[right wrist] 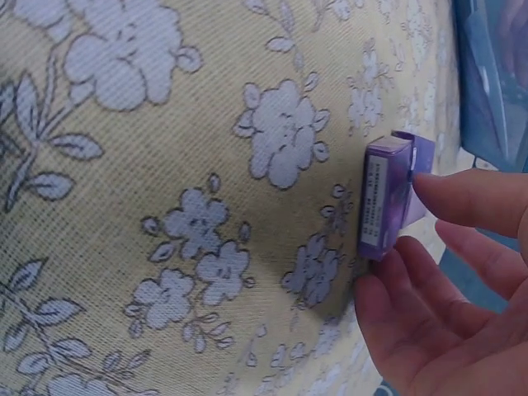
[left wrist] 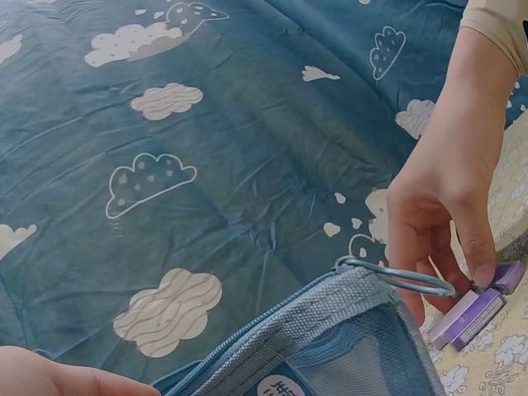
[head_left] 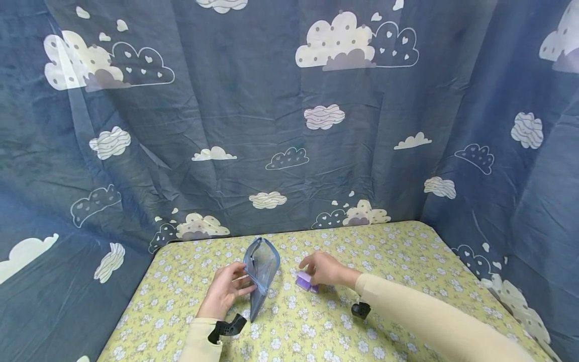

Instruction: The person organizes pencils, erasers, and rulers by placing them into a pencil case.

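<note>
A blue zip pouch [head_left: 264, 266] with mesh sides stands tilted over the table, its mouth gaping upward. My left hand [head_left: 228, 290] holds the pouch by its left edge. In the left wrist view the zipper rim and a metal-like pull loop [left wrist: 396, 276] cross the foreground. To the right, my right hand [head_left: 323, 269] reaches down to two small purple boxes [head_left: 303, 282] lying close together on the table. In the right wrist view the thumb presses against a purple box [right wrist: 385, 198] with a white printed label, and the fingertips are at its lower end.
A yellow floral cloth [head_left: 362, 317] covers the table. Dark blue curtains [head_left: 271, 110] with cloud prints hang behind and along both sides. Each wrist wears a black camera mount [head_left: 226, 329].
</note>
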A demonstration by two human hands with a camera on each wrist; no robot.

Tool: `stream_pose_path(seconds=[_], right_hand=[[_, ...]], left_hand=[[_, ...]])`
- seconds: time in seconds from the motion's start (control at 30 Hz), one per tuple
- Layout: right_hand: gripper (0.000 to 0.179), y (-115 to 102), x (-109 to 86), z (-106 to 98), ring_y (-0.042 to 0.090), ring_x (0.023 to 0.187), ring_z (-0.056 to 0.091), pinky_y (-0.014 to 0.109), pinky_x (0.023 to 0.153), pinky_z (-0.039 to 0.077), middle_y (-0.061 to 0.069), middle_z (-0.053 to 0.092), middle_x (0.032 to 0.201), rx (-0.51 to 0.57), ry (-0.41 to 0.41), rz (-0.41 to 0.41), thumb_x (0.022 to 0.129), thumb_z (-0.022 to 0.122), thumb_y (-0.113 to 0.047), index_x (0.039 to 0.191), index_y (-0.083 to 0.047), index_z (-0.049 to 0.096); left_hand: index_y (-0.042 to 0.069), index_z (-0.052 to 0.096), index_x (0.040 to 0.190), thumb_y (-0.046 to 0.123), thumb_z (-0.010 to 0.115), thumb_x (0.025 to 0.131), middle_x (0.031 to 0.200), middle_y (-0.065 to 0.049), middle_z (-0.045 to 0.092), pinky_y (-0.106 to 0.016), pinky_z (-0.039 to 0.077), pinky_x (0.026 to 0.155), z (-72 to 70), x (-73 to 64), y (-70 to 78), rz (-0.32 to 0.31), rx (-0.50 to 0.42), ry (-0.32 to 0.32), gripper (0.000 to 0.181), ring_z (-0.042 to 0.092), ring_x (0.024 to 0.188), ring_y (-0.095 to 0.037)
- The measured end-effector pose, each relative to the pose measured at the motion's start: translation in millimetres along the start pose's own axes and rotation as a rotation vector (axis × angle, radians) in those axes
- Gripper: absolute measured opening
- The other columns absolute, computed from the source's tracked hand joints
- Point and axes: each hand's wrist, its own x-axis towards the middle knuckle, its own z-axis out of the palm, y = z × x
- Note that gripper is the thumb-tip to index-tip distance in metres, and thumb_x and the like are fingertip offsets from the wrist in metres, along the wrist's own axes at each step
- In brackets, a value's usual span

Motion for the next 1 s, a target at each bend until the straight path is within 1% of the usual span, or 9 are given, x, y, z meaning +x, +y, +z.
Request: stream_pose_path(seconds=[0.17,0.23,0.33,0.57,0.7,0.83,0.9,1.0], right_hand=[[0.052,3,-1.3,4,0.015,0.080,0.066,0.029,0.068,0.056,0.008,0.072,0.095,0.016,0.007,0.008,0.071,0.077,0.009,0.121,-0.003,0.070],[0.051,4,-0.9,5,0.014,0.078,0.066,0.029,0.065,0.056,0.008,0.072,0.093,0.022,0.011,0.008,0.072,0.078,0.008,0.121,-0.003,0.070],[0.049,6,1.0,6,0.013,0.076,0.065,0.029,0.065,0.055,0.005,0.071,0.090,0.018,0.019,0.013,0.073,0.081,0.004,0.121,-0.005,0.071],[0.049,12,6.2,10,0.012,0.071,0.062,0.031,0.062,0.053,-0.001,0.067,0.085,0.055,0.021,0.028,0.077,0.082,-0.002,0.124,-0.007,0.070],[0.047,17,6.2,9,0.014,0.063,0.062,0.030,0.058,0.052,-0.002,0.066,0.077,0.076,-0.006,0.003,0.081,0.081,-0.005,0.126,-0.006,0.068],[0.047,20,4.3,7,0.021,0.061,0.064,0.029,0.055,0.050,0.001,0.066,0.072,0.116,-0.066,-0.031,0.086,0.079,-0.007,0.131,-0.005,0.065],[0.050,21,3.4,6,0.023,0.063,0.065,0.028,0.054,0.050,0.003,0.067,0.073,0.145,-0.098,-0.038,0.086,0.079,-0.006,0.133,-0.004,0.063],[0.053,22,2.8,6,0.023,0.064,0.064,0.028,0.054,0.049,0.006,0.068,0.077,0.176,-0.127,-0.031,0.085,0.080,-0.006,0.134,-0.003,0.062]], left_hand=[[0.006,0.060,0.086,0.012,0.060,0.097,0.083,-0.009,0.060,-0.065,0.049,0.091,-1.2,0.1,-1.7,-0.004,-0.005,0.001,0.012,0.065,0.100,-0.041],[0.006,0.060,0.087,0.012,0.060,0.097,0.083,-0.008,0.060,-0.065,0.048,0.091,-1.3,0.3,-2.0,-0.004,-0.007,0.000,0.012,0.066,0.099,-0.040],[0.005,0.060,0.087,0.011,0.061,0.097,0.083,-0.009,0.060,-0.066,0.048,0.091,-1.5,0.6,-2.0,-0.006,-0.009,0.001,0.012,0.066,0.099,-0.040],[0.004,0.059,0.090,0.012,0.061,0.096,0.085,-0.009,0.061,-0.066,0.048,0.092,-1.3,-0.2,-1.6,-0.003,-0.006,0.005,0.010,0.066,0.098,-0.040],[0.006,0.060,0.089,0.012,0.061,0.097,0.083,-0.008,0.061,-0.066,0.047,0.092,-1.1,0.1,-2.2,-0.001,-0.002,0.002,0.010,0.067,0.093,-0.036],[0.007,0.060,0.087,0.012,0.061,0.097,0.082,-0.007,0.061,-0.066,0.048,0.092,-1.5,0.5,-2.7,0.000,-0.004,0.001,0.011,0.068,0.091,-0.034],[0.008,0.061,0.086,0.012,0.061,0.097,0.081,-0.007,0.061,-0.066,0.048,0.091,-1.8,0.4,-2.4,-0.001,-0.007,0.001,0.012,0.068,0.090,-0.034],[0.008,0.061,0.085,0.013,0.062,0.096,0.081,-0.008,0.062,-0.065,0.049,0.090,-2.4,0.5,-1.8,-0.004,-0.012,0.004,0.012,0.068,0.089,-0.033]])
